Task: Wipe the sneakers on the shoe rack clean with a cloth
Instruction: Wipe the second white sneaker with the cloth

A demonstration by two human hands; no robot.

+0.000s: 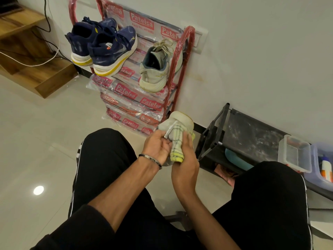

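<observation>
A pale grey-white sneaker [180,120] is held between my knees, toe pointing away. My left hand [158,147] grips its side by the laces. My right hand [185,159] presses a white-and-yellow checked cloth [177,147] against the top of that sneaker. On the red shoe rack [182,56], wrapped in printed plastic, the matching pale sneaker [158,69] sits at the right of the top shelf. A pair of navy sneakers with yellow soles [102,46] stands at the left of the same shelf.
A low black rack [234,134] stands against the wall at right, with a teal item under it. Clear plastic boxes [295,154] with small bottles lie further right. A wooden step unit [32,56] with cables is at far left. Glossy tiled floor lies in front.
</observation>
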